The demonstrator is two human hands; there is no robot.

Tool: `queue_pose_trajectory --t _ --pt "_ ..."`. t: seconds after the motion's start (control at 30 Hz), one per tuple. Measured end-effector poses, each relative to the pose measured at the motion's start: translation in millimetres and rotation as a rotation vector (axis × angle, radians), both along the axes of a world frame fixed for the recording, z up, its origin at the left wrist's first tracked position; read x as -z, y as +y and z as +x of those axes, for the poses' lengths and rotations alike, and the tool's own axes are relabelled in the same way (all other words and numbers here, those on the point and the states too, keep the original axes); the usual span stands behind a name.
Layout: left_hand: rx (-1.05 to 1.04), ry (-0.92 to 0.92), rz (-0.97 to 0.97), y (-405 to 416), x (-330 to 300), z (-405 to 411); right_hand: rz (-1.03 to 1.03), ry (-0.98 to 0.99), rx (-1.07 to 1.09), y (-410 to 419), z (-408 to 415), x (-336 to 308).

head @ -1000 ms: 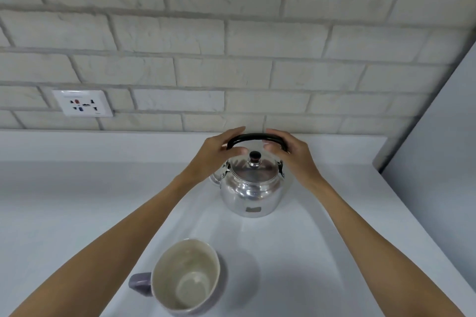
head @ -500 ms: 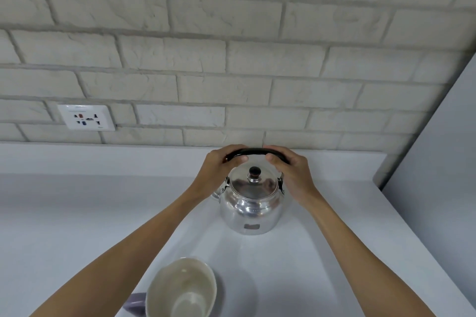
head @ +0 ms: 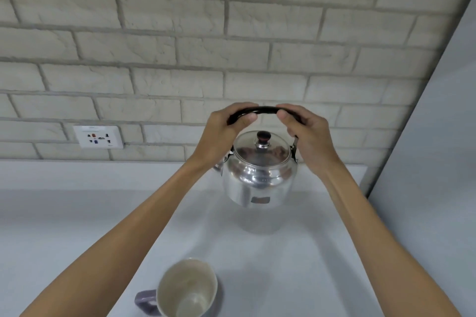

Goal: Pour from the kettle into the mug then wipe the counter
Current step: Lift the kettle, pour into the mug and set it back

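Note:
A shiny steel kettle (head: 257,177) with a black arched handle and a dark lid knob hangs a little above the white counter (head: 296,260), its shadow beneath it. My left hand (head: 221,136) grips the left end of the handle and my right hand (head: 306,134) grips the right end. The spout is hidden behind my left wrist. A mug (head: 186,291), cream inside with a purple handle pointing left, stands upright and looks empty at the near edge, below and left of the kettle.
A pale brick wall (head: 231,46) runs along the back with a white socket plate (head: 98,137) at the left. A grey panel (head: 438,136) closes off the right side of the counter.
Both hands have raised the kettle off the counter, and it now hangs above its shadow. The view has tilted upward, so the mug sits lower in the frame.

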State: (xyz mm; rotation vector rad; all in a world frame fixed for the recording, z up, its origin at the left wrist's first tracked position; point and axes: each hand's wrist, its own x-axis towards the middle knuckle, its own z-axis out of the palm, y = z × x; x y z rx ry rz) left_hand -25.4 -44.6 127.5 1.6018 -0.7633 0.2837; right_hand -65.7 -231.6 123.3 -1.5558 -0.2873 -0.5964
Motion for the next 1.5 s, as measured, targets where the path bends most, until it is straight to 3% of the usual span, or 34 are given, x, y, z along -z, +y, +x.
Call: queue_pose_trajectory --t 0.23,0.53,0.73,1.1,1.3,1.5 --pt "0.047 -0.011 -0.039 11 -41 -46 0.056 -0.011 0.033 13 -49 -45" --pt "0.111 0.029 0.050 35 -31 -104 -0.047 0.004 -0.004 19 -107 -35" --pt "0.099 0.139 0.057 70 9 -121 -0.122 0.042 -0.067 24 -131 -7" --pt "-0.288 0.405 0.134 151 152 -137 -0.194 0.151 -0.086 33 -153 31" --pt "-0.123 0.536 0.206 161 191 -154 -0.268 0.201 -0.100 35 -152 40" --pt "-0.061 0.481 0.365 159 197 -156 -0.341 0.227 -0.139 34 -147 42"
